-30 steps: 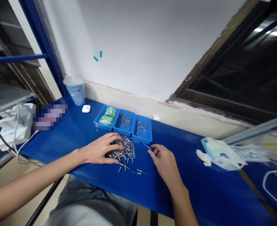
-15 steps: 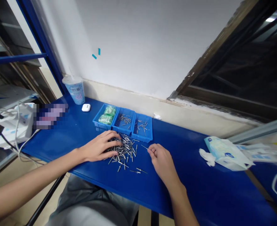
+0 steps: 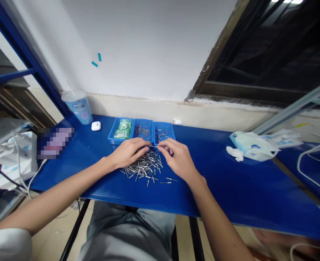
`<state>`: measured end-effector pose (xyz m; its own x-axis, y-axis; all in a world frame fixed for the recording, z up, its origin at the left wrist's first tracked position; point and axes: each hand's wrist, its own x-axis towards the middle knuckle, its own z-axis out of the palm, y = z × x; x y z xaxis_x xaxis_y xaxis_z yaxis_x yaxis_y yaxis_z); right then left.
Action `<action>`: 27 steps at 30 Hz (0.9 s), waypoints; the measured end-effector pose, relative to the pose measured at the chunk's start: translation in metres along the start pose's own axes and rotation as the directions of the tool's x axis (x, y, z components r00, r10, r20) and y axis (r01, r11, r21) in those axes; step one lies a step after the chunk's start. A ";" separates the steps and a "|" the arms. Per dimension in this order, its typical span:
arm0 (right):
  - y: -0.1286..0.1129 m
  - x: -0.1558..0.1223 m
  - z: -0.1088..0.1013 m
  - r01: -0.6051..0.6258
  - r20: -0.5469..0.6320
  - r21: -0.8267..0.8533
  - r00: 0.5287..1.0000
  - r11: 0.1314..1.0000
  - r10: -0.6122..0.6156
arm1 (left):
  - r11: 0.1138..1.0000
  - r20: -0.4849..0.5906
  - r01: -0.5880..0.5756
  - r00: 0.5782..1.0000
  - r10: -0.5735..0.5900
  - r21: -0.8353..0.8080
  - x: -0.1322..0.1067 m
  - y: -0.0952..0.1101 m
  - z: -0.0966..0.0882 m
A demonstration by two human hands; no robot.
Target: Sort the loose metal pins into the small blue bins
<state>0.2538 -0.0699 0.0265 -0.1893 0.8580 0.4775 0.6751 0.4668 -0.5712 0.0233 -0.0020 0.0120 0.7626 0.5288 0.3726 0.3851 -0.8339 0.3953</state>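
- We are bringing our left hand (image 3: 128, 153) and right hand (image 3: 177, 157) together: they are now meeting above the heap of steel blind rivets (image 3: 145, 168), where the right hand had been out to the side of it.
- We are pinching a single blind rivet (image 3: 153, 146) between the thumb and forefinger of the right hand, so that grip looks closed on it. The rivet is lying almost level, just above the far edge of the heap and close to the near rim of the trays.
- We are reaching the left fingertips (image 3: 148, 144) up to the rivet's other end. They are at or just beside it, but we cannot tell whether they are gripping it or are merely close, and no other held item shows in that hand.
- We are keeping the heap on the blue tabletop (image 3: 203, 188), directly beneath both hands, with two loose rivets (image 3: 170, 179) lying apart from it on the near side.
- We are working just in front of three blue plastic parts trays: green packets fill the left tray (image 3: 122, 129), and rivets lie in the middle tray (image 3: 142, 132) and right tray (image 3: 162, 130).
- We are leaving a plastic cup (image 3: 77, 108) and a white earbud case (image 3: 96, 125) to the left, and a tissue packet (image 3: 250, 146) to the right.
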 end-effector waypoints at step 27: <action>0.011 0.055 0.050 0.269 0.037 -0.144 0.963 0.952 -0.266 | 0.994 -0.339 0.104 0.937 -0.087 0.032 -0.014 -0.032 -0.007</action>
<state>0.2150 -0.0069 0.0135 -0.3886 0.7101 0.5872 0.6949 0.6443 -0.3193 -0.0037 0.0184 -0.0001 0.5049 0.6214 0.5991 0.4789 -0.7791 0.4045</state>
